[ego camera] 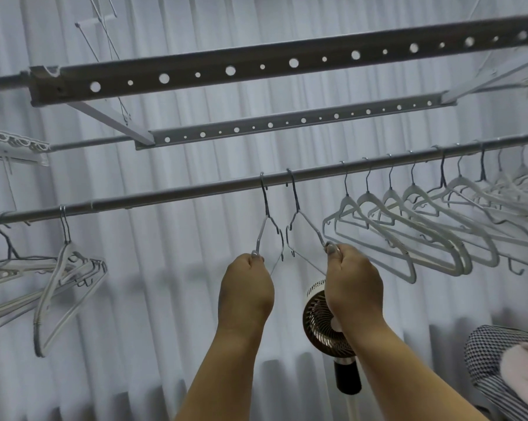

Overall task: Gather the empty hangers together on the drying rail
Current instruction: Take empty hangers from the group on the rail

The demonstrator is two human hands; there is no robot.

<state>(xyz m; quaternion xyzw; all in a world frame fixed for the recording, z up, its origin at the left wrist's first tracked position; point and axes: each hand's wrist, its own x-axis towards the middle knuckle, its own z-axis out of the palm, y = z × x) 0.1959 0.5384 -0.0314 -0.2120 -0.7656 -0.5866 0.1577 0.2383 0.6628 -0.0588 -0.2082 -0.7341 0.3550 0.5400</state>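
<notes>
A grey drying rail (195,189) runs across the view, rising to the right. Two thin wire hangers hang side by side at its middle. My left hand (246,287) grips the lower arm of the left wire hanger (264,226). My right hand (352,281) grips the lower arm of the right wire hanger (302,223). Several pale plastic hangers (408,229) hang spread along the rail to the right. Another bunch of empty hangers (62,284) hangs at the left end.
Two perforated metal bars (287,60) cross overhead above the rail. A small fan on a stand (323,326) sits behind my right wrist. White curtains fill the background. Checked and striped fabric (499,369) lies at the lower right.
</notes>
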